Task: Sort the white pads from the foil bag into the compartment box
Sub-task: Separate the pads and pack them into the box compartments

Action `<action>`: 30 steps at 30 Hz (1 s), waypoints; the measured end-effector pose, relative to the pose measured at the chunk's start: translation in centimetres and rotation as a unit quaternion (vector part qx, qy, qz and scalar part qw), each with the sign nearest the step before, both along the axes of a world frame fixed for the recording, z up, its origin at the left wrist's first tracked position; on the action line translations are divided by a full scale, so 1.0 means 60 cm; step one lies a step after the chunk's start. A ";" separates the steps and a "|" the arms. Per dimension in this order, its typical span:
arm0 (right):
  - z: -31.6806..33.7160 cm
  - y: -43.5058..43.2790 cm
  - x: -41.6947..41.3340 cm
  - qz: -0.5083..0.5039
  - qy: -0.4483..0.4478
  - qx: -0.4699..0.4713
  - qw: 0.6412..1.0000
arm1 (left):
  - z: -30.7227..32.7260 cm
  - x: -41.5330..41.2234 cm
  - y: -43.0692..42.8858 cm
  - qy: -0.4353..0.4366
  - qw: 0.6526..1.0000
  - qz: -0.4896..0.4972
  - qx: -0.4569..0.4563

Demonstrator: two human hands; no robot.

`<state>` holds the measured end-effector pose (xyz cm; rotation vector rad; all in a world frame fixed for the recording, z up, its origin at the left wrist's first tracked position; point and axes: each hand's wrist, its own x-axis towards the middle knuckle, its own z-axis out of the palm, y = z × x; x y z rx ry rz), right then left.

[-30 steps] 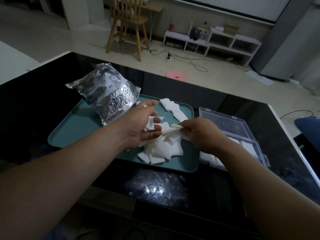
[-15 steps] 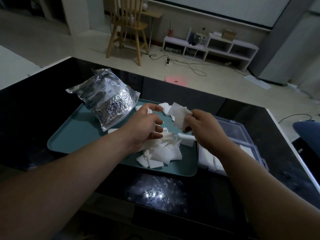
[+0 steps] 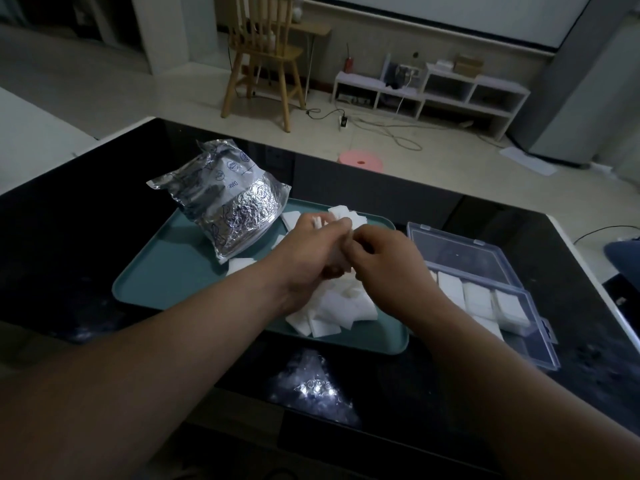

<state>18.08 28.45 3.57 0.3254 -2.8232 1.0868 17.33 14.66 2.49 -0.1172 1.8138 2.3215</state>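
Left hand (image 3: 311, 251) and right hand (image 3: 379, 258), frame centre: both pinched on white pads (image 3: 341, 216) above teal tray (image 3: 166, 271). Risk: thin pads cling together, several entering one slot of compartment box (image 3: 533, 327), right.

Foil bag (image 3: 228, 209) is standing on the tray's (image 3: 152, 282) far left, blocking that corner. Loose pads (image 3: 332, 310) are covering the tray's near right. The tray's near left is lying bare. The box (image 3: 540, 337) is sitting open just right of the tray.
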 end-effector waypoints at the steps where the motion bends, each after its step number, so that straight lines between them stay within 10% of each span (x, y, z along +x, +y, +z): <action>1: 0.002 0.001 0.002 0.008 -0.017 -0.022 1.000 | 0.000 0.000 -0.002 -0.003 1.000 -0.011 0.013; 7: 0.008 0.012 0.000 0.008 -0.192 -0.239 0.952 | 0.008 0.004 -0.007 -0.080 0.993 0.011 0.086; 16: 0.010 0.012 -0.005 -0.029 -0.234 -0.309 0.921 | 0.014 0.005 -0.008 -0.101 0.989 0.013 0.109; 23: 0.007 0.010 -0.010 -0.120 0.015 -0.080 0.989 | 0.013 0.006 -0.012 -0.114 0.982 -0.035 0.147; 30: 0.005 -0.002 -0.004 -0.077 0.081 0.008 0.994 | 0.003 0.002 -0.010 -0.068 0.984 -0.107 0.127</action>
